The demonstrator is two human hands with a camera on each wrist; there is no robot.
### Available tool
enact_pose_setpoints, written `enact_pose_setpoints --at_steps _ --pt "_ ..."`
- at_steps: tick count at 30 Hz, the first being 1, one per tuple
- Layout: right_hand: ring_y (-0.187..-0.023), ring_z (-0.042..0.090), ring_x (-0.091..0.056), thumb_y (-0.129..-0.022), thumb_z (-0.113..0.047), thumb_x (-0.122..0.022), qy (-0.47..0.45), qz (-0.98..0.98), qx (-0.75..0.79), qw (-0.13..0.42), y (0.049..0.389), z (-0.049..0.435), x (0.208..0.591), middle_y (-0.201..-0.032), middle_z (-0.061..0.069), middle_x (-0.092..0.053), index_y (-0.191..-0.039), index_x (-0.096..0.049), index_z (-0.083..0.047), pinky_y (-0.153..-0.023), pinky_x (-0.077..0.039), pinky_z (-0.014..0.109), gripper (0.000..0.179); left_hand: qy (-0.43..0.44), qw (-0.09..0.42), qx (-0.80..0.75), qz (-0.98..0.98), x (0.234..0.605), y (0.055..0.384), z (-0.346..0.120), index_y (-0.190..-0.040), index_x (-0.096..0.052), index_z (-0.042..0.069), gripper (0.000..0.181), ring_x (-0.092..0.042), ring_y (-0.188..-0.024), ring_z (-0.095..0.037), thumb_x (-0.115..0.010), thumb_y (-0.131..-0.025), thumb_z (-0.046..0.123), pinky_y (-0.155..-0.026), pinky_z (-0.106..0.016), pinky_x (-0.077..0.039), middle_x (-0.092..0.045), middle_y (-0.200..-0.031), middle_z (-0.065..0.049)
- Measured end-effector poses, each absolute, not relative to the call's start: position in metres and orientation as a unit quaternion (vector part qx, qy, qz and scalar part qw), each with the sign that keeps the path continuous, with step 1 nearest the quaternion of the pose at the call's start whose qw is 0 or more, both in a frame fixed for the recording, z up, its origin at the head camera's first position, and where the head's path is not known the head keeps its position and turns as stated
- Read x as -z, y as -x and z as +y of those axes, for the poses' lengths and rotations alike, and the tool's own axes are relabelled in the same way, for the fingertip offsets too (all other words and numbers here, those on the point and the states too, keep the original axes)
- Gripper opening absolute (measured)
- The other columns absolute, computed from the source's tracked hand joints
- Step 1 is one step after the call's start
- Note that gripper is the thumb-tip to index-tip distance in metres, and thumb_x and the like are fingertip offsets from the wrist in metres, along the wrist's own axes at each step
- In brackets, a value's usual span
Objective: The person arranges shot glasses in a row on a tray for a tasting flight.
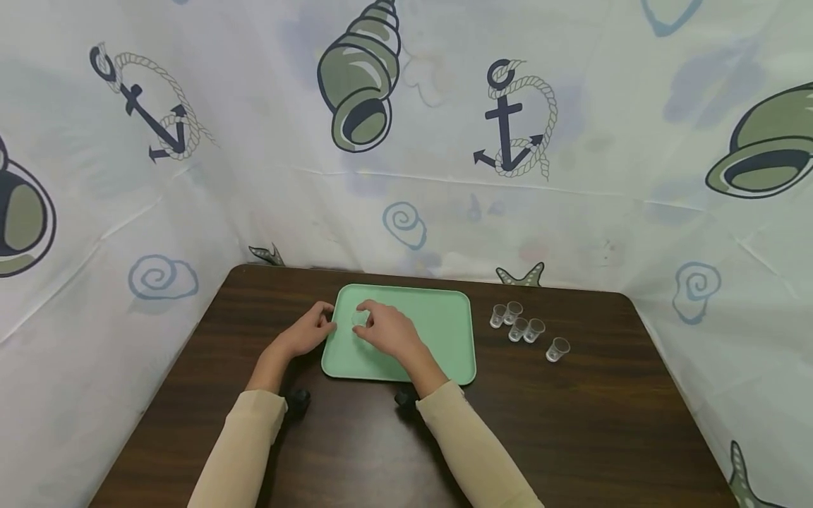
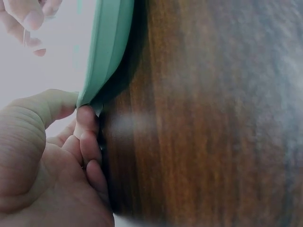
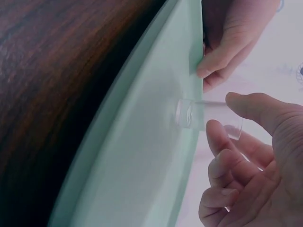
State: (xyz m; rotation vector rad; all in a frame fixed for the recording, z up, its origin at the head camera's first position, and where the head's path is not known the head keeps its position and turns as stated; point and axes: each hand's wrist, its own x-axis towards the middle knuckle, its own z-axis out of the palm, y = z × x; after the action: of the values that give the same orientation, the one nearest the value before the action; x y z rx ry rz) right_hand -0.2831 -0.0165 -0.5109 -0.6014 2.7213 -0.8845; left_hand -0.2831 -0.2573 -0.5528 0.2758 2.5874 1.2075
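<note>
A small clear shot glass (image 3: 199,113) stands with its thick base at the surface of the light green tray (image 1: 432,339), toward the tray's left side. My right hand (image 1: 390,331) holds the glass near its rim, thumb on one side and fingers on the other, as the right wrist view shows. At the tray's left edge, my left hand (image 1: 305,331) pinches the rim. In the left wrist view its thumb (image 2: 59,104) lies on top of the rim and the index fingertip (image 2: 87,116) is under it.
Several more clear shot glasses (image 1: 517,329) stand on the dark wood table (image 1: 603,423) right of the tray, one (image 1: 557,349) apart from the others. Patterned white cloth (image 1: 444,141) hangs around the table's back and sides.
</note>
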Motion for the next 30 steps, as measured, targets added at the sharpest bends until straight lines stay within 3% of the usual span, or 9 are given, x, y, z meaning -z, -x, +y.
enact_pose_setpoints --at_steps 9,17,25,30 --pt "-0.072 0.006 -0.063 -0.103 -0.039 -0.074 0.189 0.941 0.259 0.111 0.267 0.002 0.495 -0.092 -0.008 -0.073 -0.158 -0.055 -0.017 -0.06 -0.05 0.029 0.062 -0.092 0.14 -0.424 0.89 0.553 0.283 -0.26 -0.156 -0.035 -0.006 0.051 -0.042 -0.064 -0.017 -0.05 -0.115 0.021 -0.067 -0.034 -0.041 -0.052 -0.086 -0.006" --pt "-0.077 0.008 -0.066 -0.105 -0.047 -0.068 0.171 0.944 0.267 0.086 0.248 0.026 0.479 -0.099 -0.005 -0.077 -0.146 -0.068 -0.018 -0.06 -0.05 0.031 0.05 -0.095 0.137 -0.431 0.887 0.552 0.282 -0.259 -0.147 -0.041 -0.009 0.044 -0.04 -0.064 -0.017 -0.051 -0.115 0.02 -0.067 -0.034 -0.04 -0.05 -0.084 -0.005" --pt "-0.061 0.012 -0.057 -0.107 -0.044 -0.064 0.157 0.935 0.317 0.035 0.239 0.053 0.477 -0.082 -0.009 -0.067 -0.136 -0.072 -0.023 -0.053 -0.045 0.032 0.037 -0.083 0.127 -0.427 0.892 0.557 0.286 -0.262 -0.145 -0.046 -0.007 0.043 -0.042 -0.068 -0.019 -0.054 -0.115 0.023 -0.071 -0.035 -0.041 -0.051 -0.084 -0.004" --pt "-0.057 0.014 -0.055 -0.109 -0.048 -0.061 0.153 0.929 0.338 0.01 0.235 0.069 0.479 -0.083 -0.009 -0.068 -0.132 -0.073 -0.027 -0.051 -0.044 0.034 0.034 -0.086 0.124 -0.426 0.892 0.56 0.287 -0.263 -0.144 -0.046 -0.008 0.043 -0.043 -0.07 -0.02 -0.054 -0.114 0.023 -0.071 -0.036 -0.042 -0.052 -0.085 -0.005"
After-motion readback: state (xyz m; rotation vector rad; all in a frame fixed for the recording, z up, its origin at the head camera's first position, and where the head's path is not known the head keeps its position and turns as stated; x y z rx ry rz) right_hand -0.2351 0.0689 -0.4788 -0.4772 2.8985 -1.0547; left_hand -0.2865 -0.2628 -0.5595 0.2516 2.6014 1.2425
